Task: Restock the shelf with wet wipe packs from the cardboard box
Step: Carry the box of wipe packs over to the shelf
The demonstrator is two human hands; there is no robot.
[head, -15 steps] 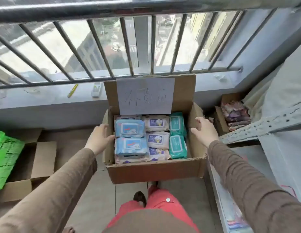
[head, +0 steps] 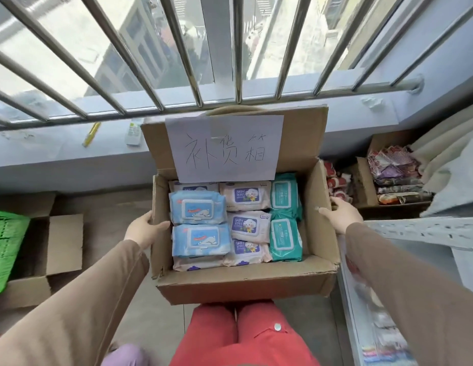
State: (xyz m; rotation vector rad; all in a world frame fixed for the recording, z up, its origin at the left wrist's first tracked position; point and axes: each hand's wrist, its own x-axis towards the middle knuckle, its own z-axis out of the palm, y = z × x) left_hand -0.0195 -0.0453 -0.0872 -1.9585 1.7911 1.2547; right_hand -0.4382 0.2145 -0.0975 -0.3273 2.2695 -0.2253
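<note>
Head view: left hand point(head: 144, 229) gripped the left wall of the cardboard box point(head: 243, 281), thumb hooked over the rim onto the inner face, remaining fingers on the outside and mostly hidden. Right hand point(head: 341, 213) was at the right wall near its top edge, thumb pointing toward the rim and fingers spread on the outer side; could not tell if it was actually clamped or just touching. Both sleeves tan.

Box sat open, directly ahead of the person's red trousers point(head: 243, 336), on the floor as far as could be told. Rear flap stood upright with a white paper sign point(head: 225, 147) taped on, handwritten characters on it. Inside, wet wipe packs lay flat in three columns: two blue packs point(head: 199, 225) on the left stacked over pale ones, white "BABY WIPES" packs point(head: 247, 212) in the middle, teal packs point(head: 284, 220) on the right. All packs were in the box, neither hand on any of them.

Metal shelf point(head: 425, 229) edge was on the right, just beside the right forearm. Behind it, a smaller carton of colourful packets point(head: 394, 175). On the left, an open flat cardboard box point(head: 58, 241) and a green crate point(head: 5, 241). Beyond the box, window sill with a yellow pen point(head: 91, 134) and a small white item point(head: 133, 133), metal window bars point(head: 193, 51) above.
</note>
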